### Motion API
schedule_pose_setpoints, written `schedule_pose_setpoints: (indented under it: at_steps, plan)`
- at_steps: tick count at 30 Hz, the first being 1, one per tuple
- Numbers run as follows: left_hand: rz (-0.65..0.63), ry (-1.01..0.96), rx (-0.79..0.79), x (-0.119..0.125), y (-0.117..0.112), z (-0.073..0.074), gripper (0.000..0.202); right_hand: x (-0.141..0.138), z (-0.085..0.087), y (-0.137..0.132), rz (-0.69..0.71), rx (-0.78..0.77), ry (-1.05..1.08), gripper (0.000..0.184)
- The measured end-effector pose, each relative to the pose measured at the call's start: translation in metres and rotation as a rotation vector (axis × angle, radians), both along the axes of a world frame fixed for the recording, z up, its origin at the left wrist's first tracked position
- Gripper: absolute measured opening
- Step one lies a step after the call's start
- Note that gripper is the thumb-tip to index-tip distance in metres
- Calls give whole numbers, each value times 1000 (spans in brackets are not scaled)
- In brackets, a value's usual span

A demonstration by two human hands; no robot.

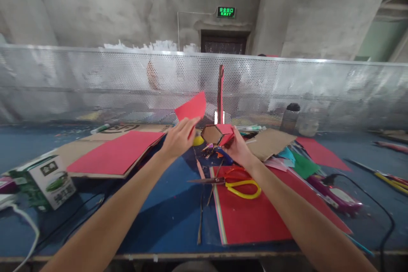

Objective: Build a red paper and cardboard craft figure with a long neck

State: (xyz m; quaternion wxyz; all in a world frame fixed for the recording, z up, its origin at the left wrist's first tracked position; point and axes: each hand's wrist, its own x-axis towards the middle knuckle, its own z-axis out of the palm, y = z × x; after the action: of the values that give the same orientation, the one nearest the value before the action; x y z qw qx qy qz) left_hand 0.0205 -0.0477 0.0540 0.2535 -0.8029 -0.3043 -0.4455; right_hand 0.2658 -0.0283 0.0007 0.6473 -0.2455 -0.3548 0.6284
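Observation:
My left hand (181, 139) is closed on a piece of red paper (192, 106), which stands up above the fingers. In my right hand (239, 149) is a small cardboard hexagon (211, 135) with red-covered sides, its brown face turned to the left. A tall, thin cardboard strip with a red edge (220, 93) rises just behind the hexagon; whether the two are joined I cannot tell. Below my hands, scissors with red and yellow handles (244, 189) lie partly on a stack of coloured paper (255, 221), red sheet uppermost.
Red paper on cardboard (117, 153) lies at the left, behind a green and white carton (52, 185). At the right are a brown cardboard piece (270, 142), a purple power strip (334, 195) with a black cable, and a dark bottle (290, 119). A perforated metal screen (105, 89) runs along the back.

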Motion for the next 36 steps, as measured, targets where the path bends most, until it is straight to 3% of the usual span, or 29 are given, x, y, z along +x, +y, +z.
schedule_pose_setpoints:
  at_steps: [5, 11, 14, 21, 27, 36]
  plan:
    - [-109, 189, 56, 12, -4, -12, 43, -5, 0, 0, 13, -91, 12, 35]
    - [-253, 313, 99, 9, -8, -9, 62, -5, 3, -3, 16, -100, 10, 35]
    - [-314, 377, 62, 8, -8, -8, 62, -4, 3, -3, 2, -133, -12, 37]
    - [-239, 289, 48, 7, -3, -8, 46, 5, 3, 2, -2, -114, -116, 39]
    - [-247, 331, -11, 8, -6, 1, 55, 17, 7, 1, 63, -142, -282, 42]
    - [-261, 230, -25, 7, 3, -4, 48, 24, 10, 0, 77, -137, -425, 41]
